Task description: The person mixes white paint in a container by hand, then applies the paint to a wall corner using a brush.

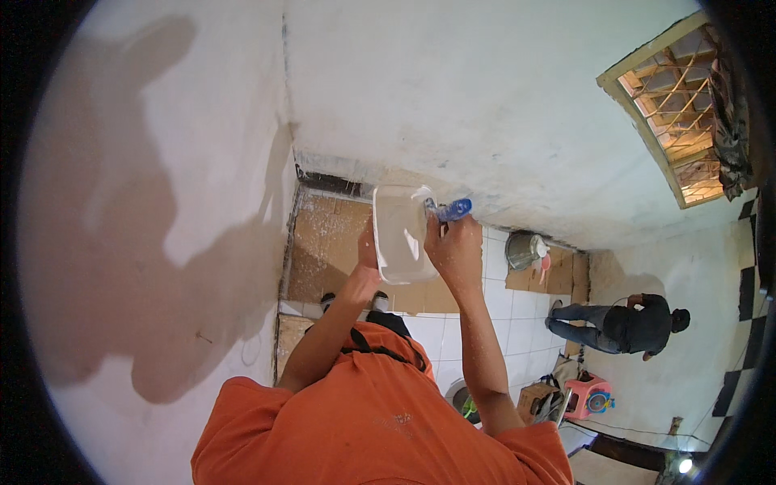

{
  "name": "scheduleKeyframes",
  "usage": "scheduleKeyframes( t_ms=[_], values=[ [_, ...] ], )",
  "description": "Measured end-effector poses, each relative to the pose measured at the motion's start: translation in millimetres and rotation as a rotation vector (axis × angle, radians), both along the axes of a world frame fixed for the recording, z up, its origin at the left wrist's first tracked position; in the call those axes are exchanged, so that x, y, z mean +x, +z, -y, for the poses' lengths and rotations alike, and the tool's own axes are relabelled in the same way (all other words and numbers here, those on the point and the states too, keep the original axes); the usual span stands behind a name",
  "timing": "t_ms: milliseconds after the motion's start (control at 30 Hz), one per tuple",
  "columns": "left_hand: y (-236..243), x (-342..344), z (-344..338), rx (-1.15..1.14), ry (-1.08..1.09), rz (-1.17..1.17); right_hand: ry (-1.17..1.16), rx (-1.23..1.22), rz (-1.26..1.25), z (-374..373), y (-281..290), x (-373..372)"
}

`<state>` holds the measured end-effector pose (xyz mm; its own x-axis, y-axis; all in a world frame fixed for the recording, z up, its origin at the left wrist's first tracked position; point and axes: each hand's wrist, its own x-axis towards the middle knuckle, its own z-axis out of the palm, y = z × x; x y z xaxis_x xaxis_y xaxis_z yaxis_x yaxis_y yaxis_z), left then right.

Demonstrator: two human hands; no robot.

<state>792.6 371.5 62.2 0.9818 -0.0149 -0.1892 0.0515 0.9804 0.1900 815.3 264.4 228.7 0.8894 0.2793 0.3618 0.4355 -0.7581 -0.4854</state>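
In the middle of my view I hold a white rectangular plastic container (pixel 400 246) with pale liquid inside. My left hand (pixel 365 250) is closed on its left side, partly hidden by it. My right hand (pixel 451 246) grips a paintbrush with a blue handle (pixel 457 208) at the container's right rim; the brush head is at the upper inside edge. Pale splatters mark my right forearm. Below the container, flattened cardboard (pixel 319 242) with white splashes covers the floor beside the wall.
A metal bucket (pixel 524 250) and a pink item (pixel 543 264) stand right of me. A person (pixel 614 323) faces the right wall. A pink stool (pixel 586 398), cardboard box (pixel 533 400) and wires are at lower right. A barred window (pixel 667 113) is upper right; walls border my left and front.
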Motion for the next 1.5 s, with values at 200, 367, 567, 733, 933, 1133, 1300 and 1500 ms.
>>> scheduleKeyframes(
  t_ms=[200,367,567,733,933,1133,1300,1500],
  values=[
    [3,-2,1,-0.033,-0.039,0.054,-0.029,-0.072,0.027,-16,5,9],
    [18,1,-1,-0.053,-0.155,0.063,0.196,-0.004,-0.025,-11,-13,21],
    [-4,7,-8,-0.044,-0.197,0.041,0.346,0.031,-0.039,-20,-9,22],
    [5,6,-13,-0.097,-0.209,0.057,0.379,-0.007,-0.261,-8,-7,5],
    [-2,5,-14,-0.067,-0.175,0.052,0.327,0.06,-0.154,-5,24,-8],
    [40,-5,-19,-0.216,-0.221,0.297,0.26,0.217,-0.081,5,75,-9],
    [15,3,-16,-0.259,-0.233,0.264,0.207,0.338,-0.007,-6,41,-23],
    [-3,4,-23,-0.254,-0.188,0.289,0.11,0.47,0.044,-7,23,-27]
  ],
)
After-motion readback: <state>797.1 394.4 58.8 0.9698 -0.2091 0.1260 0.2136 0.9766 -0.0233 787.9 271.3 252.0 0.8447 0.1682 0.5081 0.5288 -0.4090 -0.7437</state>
